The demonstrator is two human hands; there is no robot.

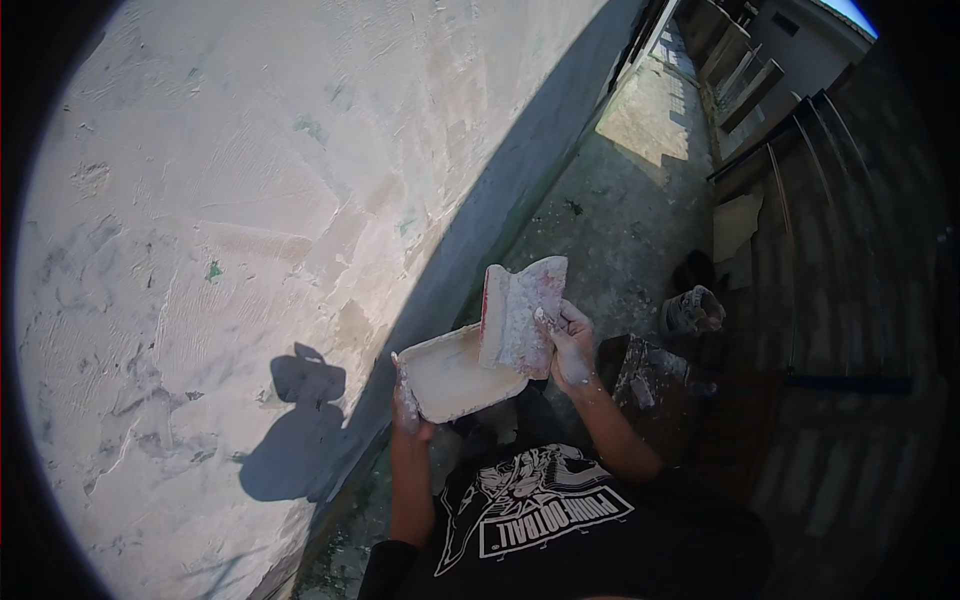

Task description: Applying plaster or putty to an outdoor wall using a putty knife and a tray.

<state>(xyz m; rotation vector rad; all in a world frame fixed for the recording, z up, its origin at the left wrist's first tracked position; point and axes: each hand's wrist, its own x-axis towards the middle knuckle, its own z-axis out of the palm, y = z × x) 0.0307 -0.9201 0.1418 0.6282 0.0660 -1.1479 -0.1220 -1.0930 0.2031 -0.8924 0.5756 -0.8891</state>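
Observation:
My left hand (406, 408) is closed on the left end of a shallow rectangular tray (462, 372), its pale floor and rim smeared with white plaster. In my right hand (571, 345) is a wide plaster spreader (523, 315), caked with white plaster and showing red along its left edge. The spreader is held upright over the tray's right end and hides part of it. White smears cover the fingers of both hands. At the left rises a wall (250, 220) with rough, uneven white plaster and a few green spots.
A narrow concrete walkway (590, 220) runs away along the wall. To the right stand a plaster-stained bucket (693, 311) and a dark box (645, 375) with white splashes. Metal rods (810, 150) lean farther right. Sunlight casts my shadow (300, 440) on the wall.

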